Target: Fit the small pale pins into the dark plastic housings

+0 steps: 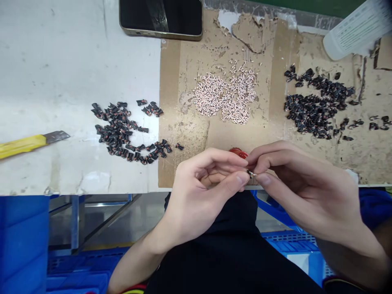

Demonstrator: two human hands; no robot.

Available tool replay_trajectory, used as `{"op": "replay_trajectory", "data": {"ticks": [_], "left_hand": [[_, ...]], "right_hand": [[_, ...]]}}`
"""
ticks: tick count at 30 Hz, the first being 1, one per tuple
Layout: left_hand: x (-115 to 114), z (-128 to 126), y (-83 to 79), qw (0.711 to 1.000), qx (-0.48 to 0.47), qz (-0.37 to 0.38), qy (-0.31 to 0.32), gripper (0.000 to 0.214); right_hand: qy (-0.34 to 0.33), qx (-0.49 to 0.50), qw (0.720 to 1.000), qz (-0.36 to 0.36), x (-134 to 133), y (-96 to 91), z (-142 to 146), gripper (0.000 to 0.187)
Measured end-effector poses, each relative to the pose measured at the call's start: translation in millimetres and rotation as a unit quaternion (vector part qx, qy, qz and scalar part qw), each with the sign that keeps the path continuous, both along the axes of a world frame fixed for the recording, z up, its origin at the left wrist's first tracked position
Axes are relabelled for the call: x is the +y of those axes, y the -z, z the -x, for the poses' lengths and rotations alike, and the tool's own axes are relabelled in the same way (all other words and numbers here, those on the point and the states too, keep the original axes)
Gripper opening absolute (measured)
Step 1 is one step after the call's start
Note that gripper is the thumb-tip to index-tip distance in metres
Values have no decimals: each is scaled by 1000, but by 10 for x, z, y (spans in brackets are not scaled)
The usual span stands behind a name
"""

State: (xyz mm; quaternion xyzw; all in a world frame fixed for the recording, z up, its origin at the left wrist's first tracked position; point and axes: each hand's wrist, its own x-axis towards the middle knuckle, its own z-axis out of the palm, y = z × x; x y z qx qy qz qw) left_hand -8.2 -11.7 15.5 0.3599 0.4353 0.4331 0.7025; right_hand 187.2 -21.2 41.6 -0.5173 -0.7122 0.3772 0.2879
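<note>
My left hand [211, 188] and my right hand [300, 183] meet above the table's front edge, fingertips almost touching. Between the left thumb and forefinger sits a small black part [249, 173], mostly covered by the fingers. My right hand pinches a tiny pale piece [253, 174] against that part. Just behind the fingertips lies a red round object [239, 152], partly hidden. Beyond the hands, a pile of tiny pinkish pieces [226, 94] is spread on cardboard. Black parts with copper-coloured bits form a left pile [118, 128] and a right pile [318, 102].
A yellow utility knife [33, 143] lies at the left with its blade out. At the back rests a phone [161, 18]. A white bottle [358, 30] is at the back right. Blue crates [24, 241] stand below the table, whose cardboard cover [239, 136] is torn.
</note>
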Motion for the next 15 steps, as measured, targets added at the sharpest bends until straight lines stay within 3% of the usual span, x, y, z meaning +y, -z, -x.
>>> {"op": "replay_trajectory", "data": {"ticks": [4,8,12,15], "left_hand": [[-1,7,-5,1000,2,1,-1,14],[-29,-24,17,998,-48,34,-11,15],[-64,-86,45,983,-144,103,-39,15],[-64,-136,27,972,-174,152,-46,24]], "right_hand": [[15,13,1000,3,18,-23,6,15],[64,101,992,32,7,57,52,12],[110,146,983,-24,-30,152,85,27],[90,126,983,-95,-66,156,75,43]]}}
